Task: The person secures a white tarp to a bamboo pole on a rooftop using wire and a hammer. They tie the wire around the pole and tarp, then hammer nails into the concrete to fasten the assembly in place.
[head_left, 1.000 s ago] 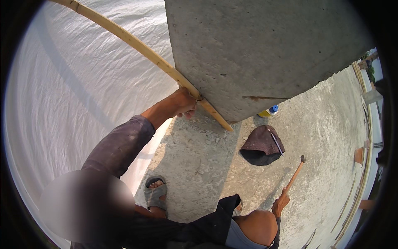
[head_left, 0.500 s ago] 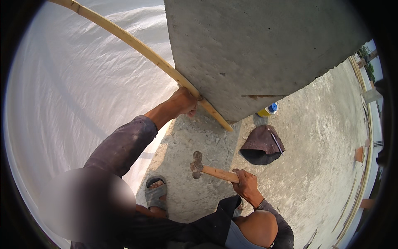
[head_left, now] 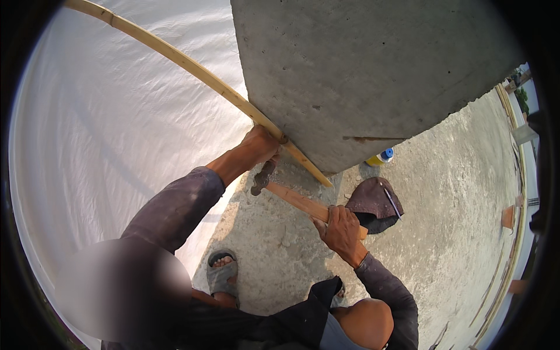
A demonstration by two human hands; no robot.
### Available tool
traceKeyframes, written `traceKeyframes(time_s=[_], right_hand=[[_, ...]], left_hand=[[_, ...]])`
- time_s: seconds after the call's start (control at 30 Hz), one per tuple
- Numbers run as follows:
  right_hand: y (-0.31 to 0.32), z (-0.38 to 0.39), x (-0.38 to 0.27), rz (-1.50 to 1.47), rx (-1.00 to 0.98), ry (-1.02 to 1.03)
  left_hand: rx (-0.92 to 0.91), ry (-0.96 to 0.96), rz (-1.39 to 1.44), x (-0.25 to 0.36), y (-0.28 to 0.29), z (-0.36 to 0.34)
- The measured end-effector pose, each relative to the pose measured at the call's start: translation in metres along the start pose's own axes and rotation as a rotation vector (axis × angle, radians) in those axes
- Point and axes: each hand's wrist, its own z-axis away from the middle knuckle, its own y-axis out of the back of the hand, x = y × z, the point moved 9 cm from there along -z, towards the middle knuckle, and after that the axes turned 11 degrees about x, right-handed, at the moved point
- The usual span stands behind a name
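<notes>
Sheeting (head_left: 128,122), white and wrinkled, fills the left of the frame. Across it, a split-bamboo strip (head_left: 204,74) curves from the upper left corner to the centre, its lower end beside the foot of a grey concrete column (head_left: 361,70) at upper centre. Near lower centre-left is a foot in a grey sandal (head_left: 224,280). The left hand (head_left: 259,147), at centre, is against the strip's lower edge, fingers curled together; I cannot tell what they close on. Just below them is the head of a wooden-handled hammer (head_left: 300,202), which slants down rightward to the right hand (head_left: 341,230), its fingers clamped around the handle. Behind that hand, right of centre, lies a maroon cloth hat (head_left: 373,195), its dark hollow facing the lower edge; a pen (head_left: 392,199) rests on its outside. Above it, a yellow bottle (head_left: 379,158) stands beside the column, blue cap on, contents hidden. A reddish block (head_left: 508,217) sits at far right.
</notes>
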Motion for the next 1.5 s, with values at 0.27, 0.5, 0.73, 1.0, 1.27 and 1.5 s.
traceKeyframes(time_s=[0.27,0.5,0.73,1.0,1.27,1.5], right_hand=[[-0.005,0.006,-0.012,0.025,-0.110,-0.005],[0.005,0.003,-0.031,-0.029,-0.060,0.188],[0.006,-0.001,-0.024,-0.043,-0.005,0.140],[0.015,-0.006,-0.012,-0.017,0.105,0.248],[0.009,-0.004,-0.010,0.025,0.010,0.168],[0.011,0.002,0.003,0.076,-0.046,0.094]], left_hand=[[-0.010,-0.037,-0.064,0.004,-0.001,0.002],[0.040,-0.018,0.007,0.006,-0.001,0.002],[0.020,-0.014,0.033,0.006,-0.001,0.001],[0.000,0.012,0.153,-0.004,-0.007,-0.006],[0.025,0.012,0.123,0.000,-0.004,0.002],[-0.026,-0.021,0.149,-0.005,-0.006,-0.007]])
